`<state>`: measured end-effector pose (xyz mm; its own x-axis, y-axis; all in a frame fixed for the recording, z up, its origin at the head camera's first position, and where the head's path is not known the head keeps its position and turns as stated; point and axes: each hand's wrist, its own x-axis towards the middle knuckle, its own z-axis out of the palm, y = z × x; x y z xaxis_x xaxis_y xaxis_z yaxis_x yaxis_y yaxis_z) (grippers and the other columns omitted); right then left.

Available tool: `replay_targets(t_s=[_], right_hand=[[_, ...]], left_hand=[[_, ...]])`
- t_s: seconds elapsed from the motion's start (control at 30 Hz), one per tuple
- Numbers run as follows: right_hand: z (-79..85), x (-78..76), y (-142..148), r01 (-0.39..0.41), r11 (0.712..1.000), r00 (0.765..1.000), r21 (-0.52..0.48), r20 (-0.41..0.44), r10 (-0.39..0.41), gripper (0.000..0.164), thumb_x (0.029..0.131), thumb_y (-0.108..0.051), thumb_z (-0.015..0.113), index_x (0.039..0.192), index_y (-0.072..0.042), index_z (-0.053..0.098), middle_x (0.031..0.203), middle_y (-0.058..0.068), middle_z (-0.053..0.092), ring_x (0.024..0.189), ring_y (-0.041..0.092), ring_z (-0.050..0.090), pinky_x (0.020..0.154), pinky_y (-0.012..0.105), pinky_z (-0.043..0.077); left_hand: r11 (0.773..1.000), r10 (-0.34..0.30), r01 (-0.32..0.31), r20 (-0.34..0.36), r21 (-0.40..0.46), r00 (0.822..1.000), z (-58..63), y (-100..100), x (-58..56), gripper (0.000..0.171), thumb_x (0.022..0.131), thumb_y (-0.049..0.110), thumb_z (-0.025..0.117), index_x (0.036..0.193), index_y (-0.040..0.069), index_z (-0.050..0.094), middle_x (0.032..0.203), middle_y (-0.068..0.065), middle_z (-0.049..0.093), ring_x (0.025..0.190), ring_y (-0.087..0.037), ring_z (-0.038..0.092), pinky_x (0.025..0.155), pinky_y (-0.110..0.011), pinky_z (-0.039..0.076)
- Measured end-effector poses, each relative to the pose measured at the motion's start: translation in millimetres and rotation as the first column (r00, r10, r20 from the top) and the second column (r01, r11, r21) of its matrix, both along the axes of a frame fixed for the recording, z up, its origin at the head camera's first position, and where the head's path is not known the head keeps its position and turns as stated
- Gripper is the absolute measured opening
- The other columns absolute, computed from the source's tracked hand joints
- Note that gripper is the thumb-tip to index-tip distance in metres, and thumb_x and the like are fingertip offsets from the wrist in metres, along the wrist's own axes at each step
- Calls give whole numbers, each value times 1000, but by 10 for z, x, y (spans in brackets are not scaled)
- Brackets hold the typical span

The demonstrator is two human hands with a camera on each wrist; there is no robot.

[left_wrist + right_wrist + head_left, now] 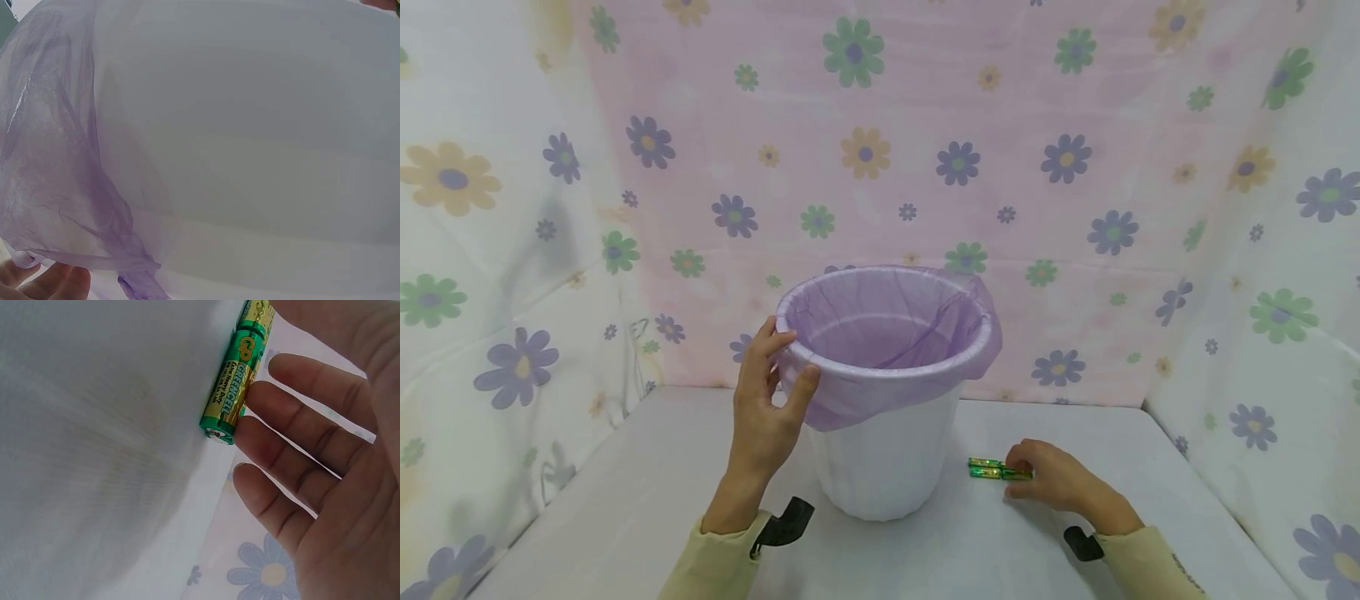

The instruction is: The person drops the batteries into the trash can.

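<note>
A white trash can (887, 458) stands upright on the table, lined with a translucent purple garbage bag (857, 396) folded over its rim. My left hand (767, 425) holds the can's near left rim through the bag, fingers at the rim and thumb against the outside. In the left wrist view the bag's edge (56, 156) hangs down the white wall, with fingertips at the lower left. Green-and-gold GP batteries (234, 381) lie together on the table, right of the can. Around their right end is my right hand (1056, 475), its fingertips touching them, fingers loosely bent.
The white table (700, 467) reaches back to a pink flowered cloth (910, 192). White flowered cloths (467, 275) enclose it at the left and right. A black strap (786, 521) with its mount sits at the left wrist.
</note>
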<state>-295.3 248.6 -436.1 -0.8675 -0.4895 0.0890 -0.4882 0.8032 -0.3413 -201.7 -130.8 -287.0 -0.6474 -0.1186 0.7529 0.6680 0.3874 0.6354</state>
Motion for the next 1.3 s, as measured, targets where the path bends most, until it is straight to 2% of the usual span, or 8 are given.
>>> replay_targets(t_s=[0.13,0.27,0.47,0.63,0.73,1.07,1.3], right_hand=[[3,6,-10,-7,1000,1000,14,-13,7,32,70,-36,75,92,-17,63,81,-10,53,73,8,47,66,29,43],[2,3,-19,14,1000,1000,15,22,-14,30,69,-33,76,91,-17,62,79,-9,52,72,9,46,64,28,41],[-51,-5,2,-21,998,993,-61,114,27,24,70,-29,76,85,-18,61,73,-7,53,67,9,46,57,25,40],[-117,-11,12,-46,989,971,-140,225,77,20,73,-28,74,83,-18,61,71,-7,54,65,8,48,54,24,43],[-130,-8,2,-39,989,964,-144,255,75,20,73,-29,73,83,-18,60,71,-6,53,65,9,47,53,25,42],[-135,1,-24,-37,990,962,-135,265,72,18,74,-27,73,82,-18,60,71,-6,53,64,10,48,52,25,42],[-41,10,-45,-71,987,975,-147,199,100,17,75,-27,72,83,-18,60,68,-7,53,62,8,48,52,25,43]], left_hand=[[1000,-2,2,0,3,1000,0,-1,-3,43,83,4,61,122,4,45,143,-15,27,122,-27,38,95,-48,37],[1000,-4,4,0,4,1000,2,1,0,43,83,3,61,122,3,45,142,-15,27,122,-28,39,95,-48,37],[1000,-1,1,2,-2,1000,11,7,12,43,82,3,61,122,5,45,142,-15,28,122,-29,39,94,-50,37],[1000,3,-3,5,-6,1000,17,6,16,43,82,3,60,122,3,44,142,-16,27,121,-31,39,93,-52,37],[1000,5,-5,2,-8,1000,17,4,16,42,82,2,60,122,2,44,142,-17,27,121,-31,39,93,-52,37],[1000,-1,1,-4,-5,1000,3,-2,8,43,82,3,61,122,2,44,142,-16,27,121,-30,39,94,-50,37],[1000,-1,1,-17,0,1000,2,-2,-2,43,82,3,61,122,4,45,142,-16,27,121,-29,40,94,-50,37]])
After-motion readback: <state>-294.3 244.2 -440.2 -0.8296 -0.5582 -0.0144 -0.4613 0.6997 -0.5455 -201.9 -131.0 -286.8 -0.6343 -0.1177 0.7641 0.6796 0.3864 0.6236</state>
